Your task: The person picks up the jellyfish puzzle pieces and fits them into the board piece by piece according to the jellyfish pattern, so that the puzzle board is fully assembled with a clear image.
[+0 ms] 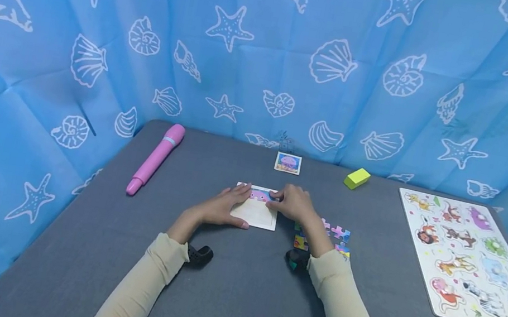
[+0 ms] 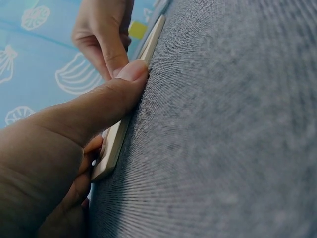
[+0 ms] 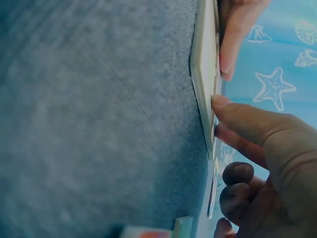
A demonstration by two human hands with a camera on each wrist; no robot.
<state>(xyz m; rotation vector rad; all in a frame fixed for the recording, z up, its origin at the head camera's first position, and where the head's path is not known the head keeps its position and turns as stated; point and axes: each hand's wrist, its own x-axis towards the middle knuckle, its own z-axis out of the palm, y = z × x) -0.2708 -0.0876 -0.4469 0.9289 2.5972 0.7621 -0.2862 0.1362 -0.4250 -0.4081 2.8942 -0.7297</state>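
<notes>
Pink wand (image 1: 155,160) between 9 and 10 o'clock from tray (image 1: 258,216). Left hand (image 1: 220,207) grips tray at 9, thumb and fingers spread. Tray mid-table. Card (image 1: 288,163) at 1. Right hand (image 1: 298,205) at tray's 2 o'clock corner, thumb near index; can't tell if pinching. Loose pieces (image 1: 339,232) at 3, block (image 1: 356,179) at 2, animal board (image 1: 474,255) at 3.

Grey table (image 1: 235,291), puzzle tray (image 1: 255,215), jigsaw pieces (image 1: 301,242), card (image 1: 287,163), yellow block (image 1: 357,179), pink rod (image 1: 153,162), animal board (image 1: 472,252)
</notes>
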